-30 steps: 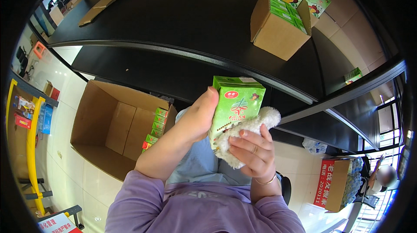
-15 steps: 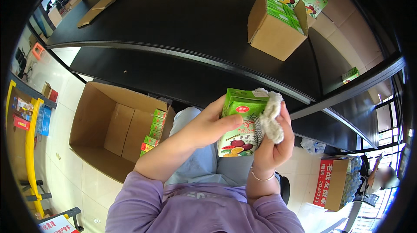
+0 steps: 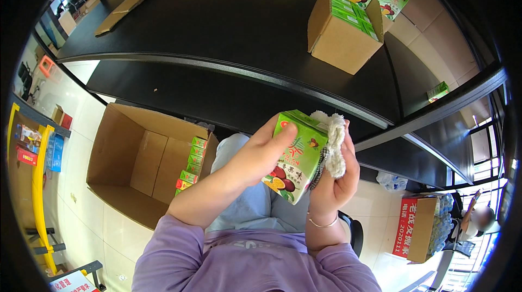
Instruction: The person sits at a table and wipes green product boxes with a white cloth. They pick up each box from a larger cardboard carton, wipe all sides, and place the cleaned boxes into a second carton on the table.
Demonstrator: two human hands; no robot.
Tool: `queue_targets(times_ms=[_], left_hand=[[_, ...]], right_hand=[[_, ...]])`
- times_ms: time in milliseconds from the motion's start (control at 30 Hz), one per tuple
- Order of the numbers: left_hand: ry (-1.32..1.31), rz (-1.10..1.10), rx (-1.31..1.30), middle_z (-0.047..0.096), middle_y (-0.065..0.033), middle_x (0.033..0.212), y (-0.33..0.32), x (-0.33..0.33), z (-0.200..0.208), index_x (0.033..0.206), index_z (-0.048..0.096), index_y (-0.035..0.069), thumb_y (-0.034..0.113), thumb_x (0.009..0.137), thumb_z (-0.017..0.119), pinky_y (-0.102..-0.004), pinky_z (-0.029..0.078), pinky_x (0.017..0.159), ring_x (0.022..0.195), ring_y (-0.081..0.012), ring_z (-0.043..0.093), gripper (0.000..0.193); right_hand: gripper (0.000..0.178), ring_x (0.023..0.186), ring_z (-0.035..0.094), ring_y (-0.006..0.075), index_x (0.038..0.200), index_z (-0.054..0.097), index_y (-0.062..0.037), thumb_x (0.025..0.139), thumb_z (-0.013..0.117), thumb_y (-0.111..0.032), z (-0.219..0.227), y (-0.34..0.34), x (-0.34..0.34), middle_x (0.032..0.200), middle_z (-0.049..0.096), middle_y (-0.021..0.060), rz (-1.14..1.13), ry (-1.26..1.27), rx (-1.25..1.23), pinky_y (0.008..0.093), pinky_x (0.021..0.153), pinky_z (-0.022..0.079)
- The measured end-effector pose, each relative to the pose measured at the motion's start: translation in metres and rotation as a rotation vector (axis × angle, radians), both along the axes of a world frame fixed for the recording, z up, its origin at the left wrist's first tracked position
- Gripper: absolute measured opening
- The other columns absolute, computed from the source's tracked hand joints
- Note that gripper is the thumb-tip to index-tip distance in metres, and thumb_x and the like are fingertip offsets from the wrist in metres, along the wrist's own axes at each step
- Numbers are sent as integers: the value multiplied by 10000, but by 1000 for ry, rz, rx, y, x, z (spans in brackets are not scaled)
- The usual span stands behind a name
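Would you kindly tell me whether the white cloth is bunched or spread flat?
Bunched: the white cloth sits in thick folds between the right hand and the green box.

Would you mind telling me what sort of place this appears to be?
Probably a stockroom or a shop's shelving area: long black shelves, a small carton of green packs on one, and a large open carton with small packs along one side.

One white cloth [image 3: 335,153], one held carton [image 3: 305,156], perhaps six cartons [image 3: 194,160] boxed at left.
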State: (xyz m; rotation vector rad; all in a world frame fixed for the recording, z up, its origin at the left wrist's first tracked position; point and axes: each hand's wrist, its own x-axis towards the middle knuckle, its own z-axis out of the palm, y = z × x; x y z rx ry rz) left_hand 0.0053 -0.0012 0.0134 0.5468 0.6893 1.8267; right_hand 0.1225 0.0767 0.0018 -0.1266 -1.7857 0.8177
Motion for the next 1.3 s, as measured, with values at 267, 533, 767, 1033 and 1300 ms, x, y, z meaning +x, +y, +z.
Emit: queue_targets(times_ms=[267, 533, 767, 1033, 1300], left_hand=[[151, 92, -27, 572, -60, 978, 1, 0, -7, 1080, 467, 6, 383, 866, 500, -252, 457, 743, 862, -107, 551, 436], [120, 180, -168, 570, -109, 1053, -1, -8, 7, 1148, 473, 13, 564, 861, 289, -322, 463, 817, 946, -192, 568, 648], [-22, 103, -153, 602, -139, 913, -4, -22, 0, 1140, 488, 49, 684, 780, 286, -369, 524, 673, 796, -236, 616, 757], [-41, 99, -159, 596, -104, 941, 4, -15, -4, 1107, 511, 58, 625, 828, 298, -315, 520, 663, 796, -186, 608, 667], [126, 256, -174, 602, -68, 876, 8, -10, -8, 1058, 527, 38, 453, 903, 350, -258, 507, 632, 745, -124, 595, 478]], right_hand=[[231, 1137, 424, 423, 947, 556, 12, 729, 554, 90, 11, -14, 3, 1103, 546, 205, -48, -29, 141, 437, 943, 359], [253, 1103, 485, 333, 882, 609, 21, 650, 575, 116, 7, -29, 13, 1015, 596, 162, 95, -116, 205, 375, 925, 403], [254, 1060, 513, 293, 871, 623, 10, 636, 580, 99, 2, -33, 21, 998, 604, 127, 228, -129, 237, 345, 904, 430], [246, 1030, 529, 289, 875, 626, 10, 640, 611, 78, 2, -32, 22, 988, 605, 126, 225, -119, 258, 341, 865, 452], [253, 984, 557, 296, 863, 619, 24, 626, 590, 108, 4, -31, 20, 955, 610, 139, 145, -173, 245, 338, 836, 471]])
